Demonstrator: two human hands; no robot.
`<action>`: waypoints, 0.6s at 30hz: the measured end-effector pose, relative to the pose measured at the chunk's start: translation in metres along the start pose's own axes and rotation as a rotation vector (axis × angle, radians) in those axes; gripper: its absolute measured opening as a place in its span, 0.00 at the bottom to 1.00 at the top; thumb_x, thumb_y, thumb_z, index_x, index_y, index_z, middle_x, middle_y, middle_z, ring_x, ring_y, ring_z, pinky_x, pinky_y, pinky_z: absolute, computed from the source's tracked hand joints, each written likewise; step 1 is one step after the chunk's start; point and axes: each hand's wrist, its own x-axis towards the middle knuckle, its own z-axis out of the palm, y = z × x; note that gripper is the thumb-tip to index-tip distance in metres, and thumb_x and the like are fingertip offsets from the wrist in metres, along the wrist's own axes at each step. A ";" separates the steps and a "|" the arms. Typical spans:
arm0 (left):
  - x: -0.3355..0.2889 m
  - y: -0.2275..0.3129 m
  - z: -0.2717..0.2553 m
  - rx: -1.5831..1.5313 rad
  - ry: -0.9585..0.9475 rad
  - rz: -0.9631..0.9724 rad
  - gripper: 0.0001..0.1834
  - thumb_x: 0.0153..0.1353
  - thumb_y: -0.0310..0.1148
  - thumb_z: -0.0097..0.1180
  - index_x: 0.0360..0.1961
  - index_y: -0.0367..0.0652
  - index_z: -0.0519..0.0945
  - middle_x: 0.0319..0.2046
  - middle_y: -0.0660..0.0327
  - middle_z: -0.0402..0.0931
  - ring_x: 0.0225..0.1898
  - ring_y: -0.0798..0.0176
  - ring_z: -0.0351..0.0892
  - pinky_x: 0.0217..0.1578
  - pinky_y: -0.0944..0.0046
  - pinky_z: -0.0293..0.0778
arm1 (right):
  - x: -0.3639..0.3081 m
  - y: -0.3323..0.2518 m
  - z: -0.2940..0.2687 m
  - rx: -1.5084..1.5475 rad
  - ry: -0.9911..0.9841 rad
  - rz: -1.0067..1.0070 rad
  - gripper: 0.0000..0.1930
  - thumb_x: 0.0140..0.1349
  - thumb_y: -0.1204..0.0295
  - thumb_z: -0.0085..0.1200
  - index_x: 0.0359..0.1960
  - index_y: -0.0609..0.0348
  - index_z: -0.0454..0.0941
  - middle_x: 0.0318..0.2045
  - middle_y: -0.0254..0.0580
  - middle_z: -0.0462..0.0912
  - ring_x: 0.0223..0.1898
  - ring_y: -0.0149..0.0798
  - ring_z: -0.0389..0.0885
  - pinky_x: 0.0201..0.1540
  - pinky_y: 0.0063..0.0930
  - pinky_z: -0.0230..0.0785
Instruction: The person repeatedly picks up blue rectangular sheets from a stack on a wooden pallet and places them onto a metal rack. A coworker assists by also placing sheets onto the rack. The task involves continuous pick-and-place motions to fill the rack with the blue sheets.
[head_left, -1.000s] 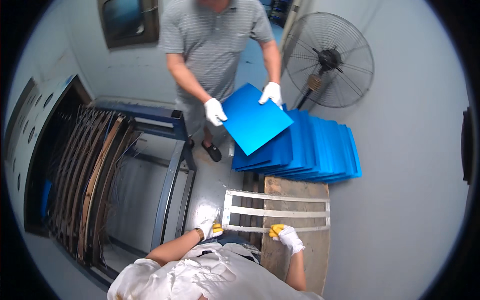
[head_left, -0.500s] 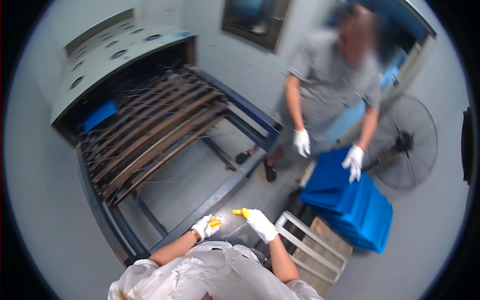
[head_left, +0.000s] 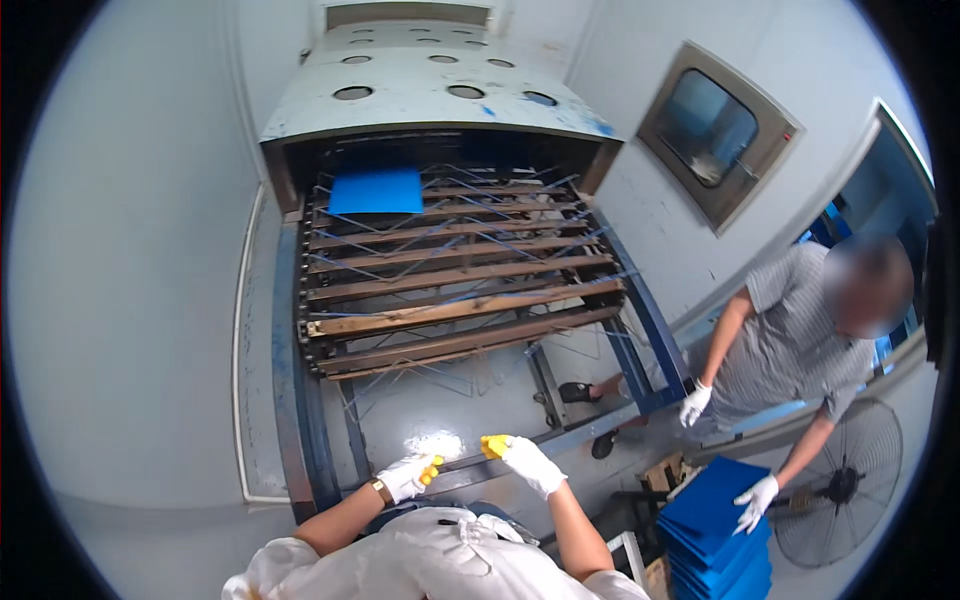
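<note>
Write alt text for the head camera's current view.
The wearer's white-gloved, yellow-fingertipped left hand and right hand, seemingly empty, are held apart before a slatted rack bearing one blue sheet. At right, a co-worker's gloved hand is at a stack of blue sheets near a fan.

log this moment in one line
left hand: empty | right hand: empty | blue sheet: on slatted rack | co-worker's hand: at blue stack

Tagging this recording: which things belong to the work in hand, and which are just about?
Likely in the work:
brown-slatted conveyor with blue metal frame
flat blue sheet on it
stacked blue sheets

Apparently just about:
round black wire fan
metal-framed window
</note>
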 end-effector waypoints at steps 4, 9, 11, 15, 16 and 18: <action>0.000 0.019 -0.028 -0.154 0.090 0.038 0.15 0.61 0.42 0.40 0.37 0.43 0.73 0.16 0.67 0.66 0.15 0.73 0.62 0.12 0.77 0.57 | 0.056 -0.035 0.020 -0.014 -0.097 -0.012 0.16 0.59 0.69 0.45 0.46 0.64 0.70 0.40 0.41 0.76 0.41 0.32 0.73 0.46 0.24 0.64; 0.001 0.043 -0.036 -0.309 -0.067 0.019 0.20 0.63 0.44 0.33 0.42 0.41 0.70 0.30 0.61 0.73 0.24 0.68 0.69 0.18 0.76 0.64 | 0.102 -0.092 0.044 0.346 -0.127 0.102 0.20 0.59 0.67 0.46 0.51 0.63 0.65 0.44 0.42 0.73 0.43 0.34 0.73 0.47 0.26 0.65; 0.004 0.044 -0.040 0.006 -0.043 0.185 0.16 0.62 0.35 0.36 0.49 0.40 0.65 0.39 0.59 0.71 0.37 0.65 0.71 0.31 0.73 0.68 | 0.121 -0.108 0.047 0.439 -0.170 0.076 0.21 0.59 0.66 0.46 0.52 0.63 0.63 0.45 0.43 0.72 0.44 0.35 0.73 0.48 0.27 0.65; 0.009 0.059 -0.049 -0.248 -0.057 0.132 0.17 0.59 0.26 0.39 0.51 0.40 0.63 0.41 0.56 0.70 0.40 0.62 0.71 0.35 0.69 0.69 | 0.187 -0.153 0.038 0.606 -0.311 -0.008 0.20 0.58 0.66 0.47 0.50 0.64 0.66 0.43 0.44 0.74 0.43 0.37 0.74 0.46 0.26 0.67; 0.009 0.062 -0.052 -0.282 -0.030 0.140 0.16 0.59 0.27 0.40 0.49 0.40 0.66 0.38 0.56 0.72 0.36 0.62 0.72 0.32 0.70 0.70 | 0.209 -0.165 0.031 0.689 -0.302 0.040 0.20 0.58 0.66 0.47 0.49 0.63 0.66 0.43 0.42 0.74 0.42 0.36 0.74 0.45 0.27 0.68; 0.009 0.071 -0.054 -0.286 0.088 0.130 0.14 0.61 0.29 0.40 0.48 0.41 0.67 0.37 0.56 0.72 0.34 0.63 0.74 0.29 0.70 0.70 | 0.266 -0.198 0.030 0.750 -0.233 -0.089 0.17 0.58 0.66 0.46 0.47 0.60 0.68 0.38 0.38 0.75 0.39 0.34 0.74 0.42 0.27 0.69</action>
